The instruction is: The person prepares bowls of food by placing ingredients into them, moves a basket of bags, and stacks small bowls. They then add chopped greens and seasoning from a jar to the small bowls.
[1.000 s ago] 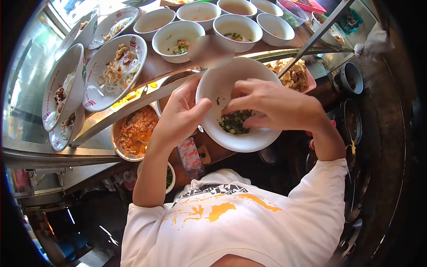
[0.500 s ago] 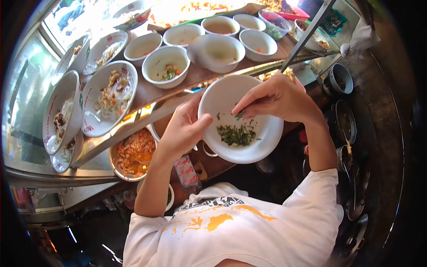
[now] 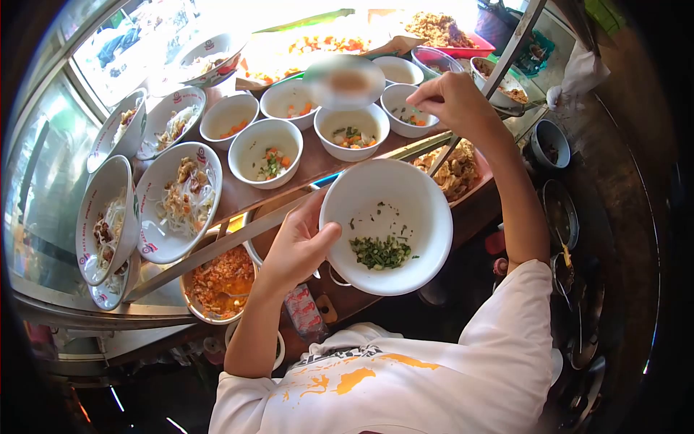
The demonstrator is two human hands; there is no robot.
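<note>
Nearest us, below the left forearm, a red-and-white packet [image 3: 305,311] lies on the counter. Our left hand [image 3: 302,244] grips a large white bowl [image 3: 428,235] by its left side, thumb over the rim, the other fingers mostly hidden behind it. Chopped greens [image 3: 379,252] lie heaped low in that bowl, to the right of our thumb and apart from it, with loose bits scattered above. Beyond the left wrist sits a pot of red sauce [image 3: 217,282].

Our right hand [image 3: 450,101] is well apart from the large bowl, its bent fingers hanging over a small bowl [image 3: 409,131] on the shelf; we cannot tell whether the fingertips meet or pinch any greens. Greens and orange bits show inside this small bowl, just under the fingers. Farther back, a brown heap [image 3: 437,30] fills a red tray [image 3: 483,46].
</note>
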